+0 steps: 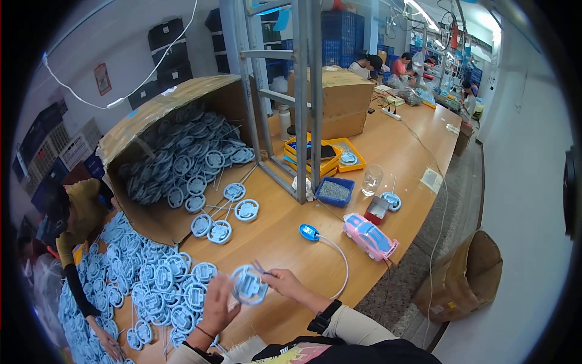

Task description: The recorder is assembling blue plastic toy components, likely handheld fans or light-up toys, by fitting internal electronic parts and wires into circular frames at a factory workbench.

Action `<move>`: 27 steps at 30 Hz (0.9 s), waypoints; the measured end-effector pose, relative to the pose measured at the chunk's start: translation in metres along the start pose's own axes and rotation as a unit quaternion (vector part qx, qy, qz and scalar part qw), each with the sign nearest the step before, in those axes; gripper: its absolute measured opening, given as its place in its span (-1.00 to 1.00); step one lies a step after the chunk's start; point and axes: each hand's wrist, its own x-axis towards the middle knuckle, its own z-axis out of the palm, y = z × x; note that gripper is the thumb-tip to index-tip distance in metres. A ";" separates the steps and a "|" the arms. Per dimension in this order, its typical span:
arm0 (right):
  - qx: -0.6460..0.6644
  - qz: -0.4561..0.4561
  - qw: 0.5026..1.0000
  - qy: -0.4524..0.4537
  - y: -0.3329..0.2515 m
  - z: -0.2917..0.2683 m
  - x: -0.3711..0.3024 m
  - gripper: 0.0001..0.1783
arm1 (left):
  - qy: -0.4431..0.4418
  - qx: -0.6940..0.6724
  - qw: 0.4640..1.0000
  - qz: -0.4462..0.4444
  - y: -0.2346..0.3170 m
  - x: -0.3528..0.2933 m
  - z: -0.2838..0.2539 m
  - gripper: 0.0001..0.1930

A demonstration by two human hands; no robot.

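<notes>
A light blue plastic toy steering wheel [250, 287] with thin wires is up in front of me, above the near table edge. My right hand [284, 283] pinches its right side, close to the wires. Left of the wheel, my left hand [217, 308] is raised, its fingers blurred but apart from the thumb; whether they touch the rim is unclear. Many more such wheels lie in a loose pile [163, 285] to the left. Several wired ones [219, 232] rest on the wooden table [285, 249] farther ahead.
A tipped cardboard box [176, 233] spills more wheels. A metal frame [299, 121] stands behind it. A blue tray of small parts [334, 191], a glass [371, 181], a red box [377, 209], a pink toy car [370, 235] and a corded blue controller [308, 232] lie right. A co-worker's hand [108, 343] reaches the pile.
</notes>
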 end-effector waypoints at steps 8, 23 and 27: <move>0.055 -0.072 0.995 0.036 -0.020 0.018 -0.019 -0.70 | 0.158 -0.709 0.608 -0.321 0.040 -0.005 0.038 -0.69; -0.324 -0.100 0.941 -0.003 -0.053 0.011 -0.042 -0.78 | 0.130 -0.575 0.700 -0.405 0.009 -0.015 0.001 -0.77; -0.331 -0.083 0.939 -0.026 -0.046 0.011 -0.039 -0.79 | 0.123 -0.580 0.696 -0.405 0.005 -0.024 0.012 -0.76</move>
